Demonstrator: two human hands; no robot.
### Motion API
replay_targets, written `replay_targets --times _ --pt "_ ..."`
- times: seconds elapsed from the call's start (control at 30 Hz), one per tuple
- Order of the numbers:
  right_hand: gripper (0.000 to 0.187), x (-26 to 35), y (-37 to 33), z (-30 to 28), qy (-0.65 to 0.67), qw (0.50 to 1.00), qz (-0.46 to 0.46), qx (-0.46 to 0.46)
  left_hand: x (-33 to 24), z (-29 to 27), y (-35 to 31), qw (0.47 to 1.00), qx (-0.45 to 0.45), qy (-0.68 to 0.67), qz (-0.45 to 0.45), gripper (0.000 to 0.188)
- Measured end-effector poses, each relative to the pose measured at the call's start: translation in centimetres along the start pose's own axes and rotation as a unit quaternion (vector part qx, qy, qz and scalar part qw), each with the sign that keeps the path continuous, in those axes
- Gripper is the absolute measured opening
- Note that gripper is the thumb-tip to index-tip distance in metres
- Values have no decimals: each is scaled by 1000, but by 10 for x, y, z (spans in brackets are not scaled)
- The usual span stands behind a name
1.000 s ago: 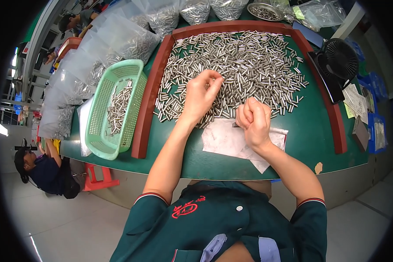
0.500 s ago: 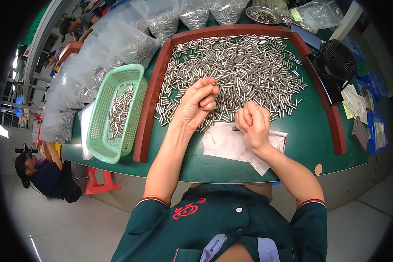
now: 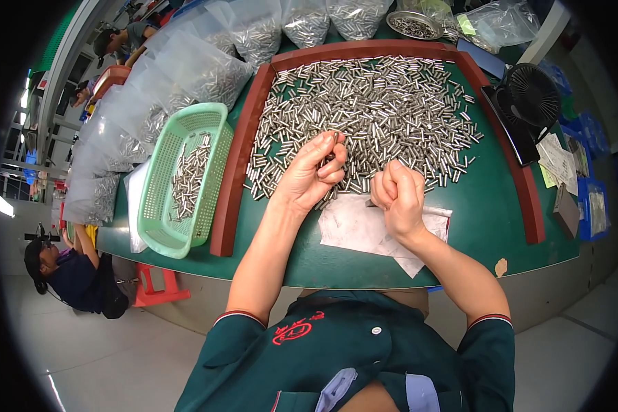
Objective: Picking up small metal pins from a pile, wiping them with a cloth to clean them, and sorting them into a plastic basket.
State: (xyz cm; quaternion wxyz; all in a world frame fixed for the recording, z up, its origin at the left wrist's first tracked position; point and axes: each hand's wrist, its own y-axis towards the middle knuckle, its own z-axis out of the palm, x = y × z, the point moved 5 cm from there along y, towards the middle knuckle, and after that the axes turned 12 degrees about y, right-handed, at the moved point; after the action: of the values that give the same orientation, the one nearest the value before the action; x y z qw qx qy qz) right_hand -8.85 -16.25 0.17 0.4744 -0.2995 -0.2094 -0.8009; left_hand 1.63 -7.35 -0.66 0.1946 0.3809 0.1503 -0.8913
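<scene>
Many short metal pins [image 3: 384, 103] lie spread in a heap on the green tabletop. Over the near edge of the heap, my left hand [image 3: 314, 172] is closed, thumb and forefinger pinched on a small metal pin [image 3: 336, 138]. To its right my right hand [image 3: 399, 199] is curled into a fist above a stained white cloth [image 3: 353, 223]. A dark bit shows at the side of that fist, too small to name; what its fingers hold is hidden.
Dark red bars [image 3: 244, 161] frame the heap on three sides. Left of them stands a green plastic basket [image 3: 151, 199] with more pins. Clear bags of pins [image 3: 213, 75] line the left and back. A black fan [image 3: 531, 93] stands at right. Another person [image 3: 72, 275] sits at far left.
My left hand has shifted slightly down and to the right, its fingertips turning a little. My right hand has stayed in place.
</scene>
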Motion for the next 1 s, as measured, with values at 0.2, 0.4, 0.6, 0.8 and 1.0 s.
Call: replay_targets --times 0.2,0.4,0.6,0.8,1.0 --pt "35 -1 -2 1 0 1000 2 1 2 -1 -3 999 -27 20 -5 19" --pt "35 -2 0 -2 6 1000 -1 -5 2 20 -18 940 -64 336 -4 17" --pt "35 -1 3 -3 26 1000 4 -16 25 34 -50 660 -120 737 81 10" --pt "38 1 5 -7 84 996 7 -27 30 34 -55 597 -153 776 134 10" --pt "38 2 3 -10 113 993 20 -40 33 34 -55 561 -148 801 149 7"
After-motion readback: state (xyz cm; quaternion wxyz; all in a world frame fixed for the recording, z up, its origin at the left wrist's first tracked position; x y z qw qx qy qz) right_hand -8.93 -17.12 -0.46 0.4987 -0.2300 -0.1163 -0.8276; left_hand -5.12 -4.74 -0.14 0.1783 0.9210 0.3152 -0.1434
